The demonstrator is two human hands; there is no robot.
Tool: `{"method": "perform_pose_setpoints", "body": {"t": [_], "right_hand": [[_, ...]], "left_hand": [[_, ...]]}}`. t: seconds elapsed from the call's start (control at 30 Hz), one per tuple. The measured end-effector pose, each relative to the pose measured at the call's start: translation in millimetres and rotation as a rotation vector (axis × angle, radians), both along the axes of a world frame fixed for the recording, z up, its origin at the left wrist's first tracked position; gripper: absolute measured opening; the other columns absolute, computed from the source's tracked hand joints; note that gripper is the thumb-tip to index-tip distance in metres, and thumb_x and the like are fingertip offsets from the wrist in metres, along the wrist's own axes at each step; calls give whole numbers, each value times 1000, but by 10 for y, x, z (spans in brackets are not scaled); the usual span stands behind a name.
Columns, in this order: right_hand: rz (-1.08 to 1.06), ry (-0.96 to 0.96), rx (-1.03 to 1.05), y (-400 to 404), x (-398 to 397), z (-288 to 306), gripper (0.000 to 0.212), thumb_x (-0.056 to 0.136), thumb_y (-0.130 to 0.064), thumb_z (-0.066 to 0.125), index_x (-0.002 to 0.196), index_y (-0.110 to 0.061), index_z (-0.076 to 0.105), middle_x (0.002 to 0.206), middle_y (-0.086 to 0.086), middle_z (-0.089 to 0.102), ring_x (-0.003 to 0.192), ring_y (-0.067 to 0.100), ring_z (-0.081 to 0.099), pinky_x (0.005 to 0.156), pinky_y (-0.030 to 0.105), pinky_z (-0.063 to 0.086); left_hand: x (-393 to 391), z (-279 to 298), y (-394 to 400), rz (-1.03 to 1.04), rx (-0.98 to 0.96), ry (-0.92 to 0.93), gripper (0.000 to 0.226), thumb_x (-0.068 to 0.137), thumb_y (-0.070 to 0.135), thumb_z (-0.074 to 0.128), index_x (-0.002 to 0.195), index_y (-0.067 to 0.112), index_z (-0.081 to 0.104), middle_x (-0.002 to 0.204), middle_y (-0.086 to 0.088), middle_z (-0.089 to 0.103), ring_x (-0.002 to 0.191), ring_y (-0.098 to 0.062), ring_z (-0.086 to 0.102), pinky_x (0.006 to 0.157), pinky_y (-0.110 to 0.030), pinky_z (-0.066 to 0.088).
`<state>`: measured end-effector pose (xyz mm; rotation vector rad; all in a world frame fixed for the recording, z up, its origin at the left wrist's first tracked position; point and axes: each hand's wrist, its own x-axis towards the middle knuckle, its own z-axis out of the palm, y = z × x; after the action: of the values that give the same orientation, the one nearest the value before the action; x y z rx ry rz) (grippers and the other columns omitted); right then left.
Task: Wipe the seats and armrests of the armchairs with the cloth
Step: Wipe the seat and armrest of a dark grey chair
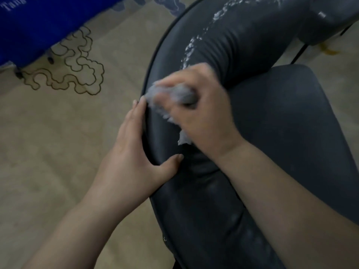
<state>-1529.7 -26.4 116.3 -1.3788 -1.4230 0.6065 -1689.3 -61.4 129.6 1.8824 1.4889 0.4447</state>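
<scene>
- The right hand (pixel 202 111) comes in from the lower right, forearm stretched across the dark seat (pixel 281 123), fingers curled around a bunched cloth (pixel 171 98) and pressing it onto the armrest (pixel 194 191).
- That hand is smeared with motion blur, so the exact lie of each finger cannot be told.
- The left hand (pixel 134 152) lies flat along the armrest's outer edge, fingers straight and together, pointing away from the person, thumb spread out onto the top of the padding; it grips nothing.
- The cloth is pale grey-white and crumpled, poking out beyond the right hand's fingers and trailing a ragged tip beneath its palm, just beside the left hand's fingertips.
- The armchair is dark, smooth, leather-like upholstery; its curved padded roll runs on beyond the right hand, marked with a line of white flaky patches (pixel 196 39).
- A thin dark frame tube (pixel 153 55) follows the roll's outer curve, past the left hand's fingertips.
- Far beyond the left hand, a blue fabric (pixel 44 26) bears white lettering, only "Tang" or similar legible, the rest cut off.
- The floor (pixel 58 142) beside the left hand is beige, with a dark squiggly outline pattern (pixel 77 70).
</scene>
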Motion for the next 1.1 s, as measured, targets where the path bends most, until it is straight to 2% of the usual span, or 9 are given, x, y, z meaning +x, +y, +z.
{"method": "perform_pose_setpoints", "body": {"t": [0.07, 0.23, 0.33, 0.43, 0.57, 0.73, 0.87, 1.0, 1.1], "right_hand": [[47, -64, -25, 13, -26, -78, 17, 78, -24, 75, 90, -12, 73, 96, 12, 54, 92, 19, 58, 87, 27, 48], [-196, 27, -347, -330, 482, -400, 6, 83, -15, 72, 85, -15, 66, 94, 10, 57, 81, 8, 54, 80, 6, 37], [-229, 111, -215, -92, 417, -294, 6, 86, -23, 69, 88, -18, 67, 96, 12, 64, 87, 7, 60, 86, 20, 46], [-64, 48, -33, 293, 239, -125, 16, 83, -28, 72, 92, -16, 73, 97, 7, 61, 91, 8, 60, 86, 16, 45], [37, -90, -84, 136, 386, -338, 12, 83, -14, 73, 87, -2, 72, 91, 11, 50, 85, 18, 55, 83, 26, 47], [-5, -43, -304, 6, 764, -326, 10, 83, -17, 73, 76, -17, 66, 89, 1, 50, 79, -1, 52, 77, 8, 39], [85, -35, -17, 386, 434, -94, 12, 81, -26, 73, 87, -16, 73, 93, 2, 49, 88, 8, 55, 84, 12, 41], [96, -24, -124, 201, 504, -348, 14, 80, -16, 76, 92, -8, 73, 91, 11, 49, 86, 19, 55, 84, 24, 46], [-13, 26, -302, 15, 744, -442, 7, 78, -17, 74, 84, -15, 70, 89, 3, 49, 82, 4, 53, 80, 12, 41]], "left_hand": [[-2, 4, 12, 10, -15, -6, 115, 57, 68, 65, 152, 39, 8, 156, 21, 19, 140, 10, 17, 103, -12, 23], [-1, 20, 55, 37, -17, 25, 120, 53, 75, 60, 151, 41, 0, 157, 24, 12, 140, 12, 13, 106, -16, 22], [40, 18, 99, 46, -11, 39, 119, 56, 72, 64, 152, 40, 1, 157, 23, 13, 139, 13, 11, 101, -9, 16], [74, 25, 162, 51, 9, 57, 117, 59, 66, 67, 152, 39, 2, 157, 22, 12, 139, 12, 9, 100, -8, 14], [149, 94, 311, 79, 24, 81, 117, 59, 67, 66, 152, 38, 2, 158, 19, 12, 141, 7, 11, 106, -18, 20], [191, 178, 433, 67, -21, 128, 120, 57, 73, 63, 151, 40, -4, 158, 21, 6, 143, 4, 9, 114, -30, 24], [230, 153, 489, 56, 12, 169, 120, 56, 77, 58, 152, 36, -1, 160, 17, 7, 142, 6, 5, 111, -22, 14], [256, 107, 587, 36, 16, 184, 120, 54, 78, 54, 153, 35, 0, 159, 19, 7, 142, 8, 3, 107, -15, 10], [213, 93, 686, -17, 21, 188, 117, 57, 77, 54, 152, 37, -1, 158, 24, 6, 142, 10, 2, 108, -16, 11]]}}
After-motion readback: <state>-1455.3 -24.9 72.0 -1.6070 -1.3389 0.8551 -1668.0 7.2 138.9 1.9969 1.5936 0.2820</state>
